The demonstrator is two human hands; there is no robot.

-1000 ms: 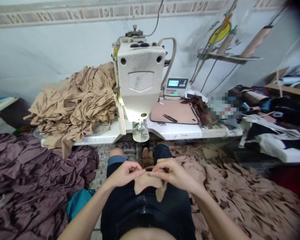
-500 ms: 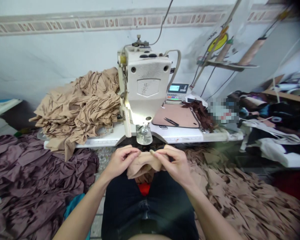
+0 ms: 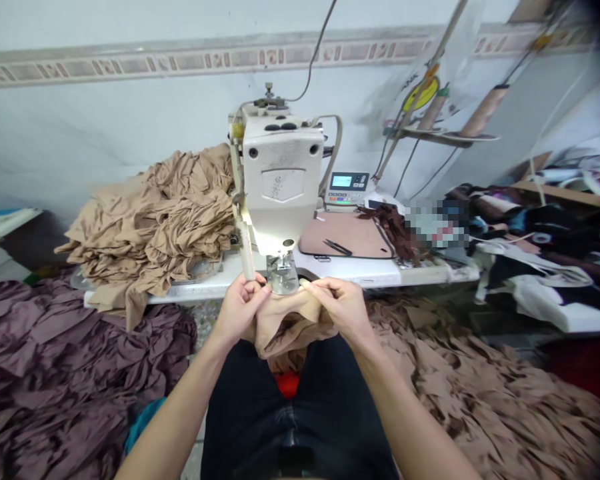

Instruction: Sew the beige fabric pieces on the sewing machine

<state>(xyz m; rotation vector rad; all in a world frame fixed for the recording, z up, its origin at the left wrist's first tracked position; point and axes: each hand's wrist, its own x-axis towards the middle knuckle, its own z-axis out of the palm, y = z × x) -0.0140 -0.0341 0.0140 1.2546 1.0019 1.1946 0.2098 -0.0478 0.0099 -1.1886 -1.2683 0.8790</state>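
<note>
A tan fabric piece is stretched between my two hands, its upper edge against the front of the metal sewing plate. My left hand pinches the left end of that edge between thumb and fingers. At the right end, my right hand grips it the same way, thumb on top. The fabric hangs open in a loop below, over my lap. Directly above stands the white sewing machine, its needle area lit.
Tan garments are heaped on the table left of the machine. Black thread snips lie on a pink pad at right, near a control panel. Purple cloth and brown cloth lie in piles on either side of me.
Both hands have moved forward and up with the tan fabric piece, bringing its edge to the sewing plate. The loop now hangs wider. The camera view has shifted slightly.
</note>
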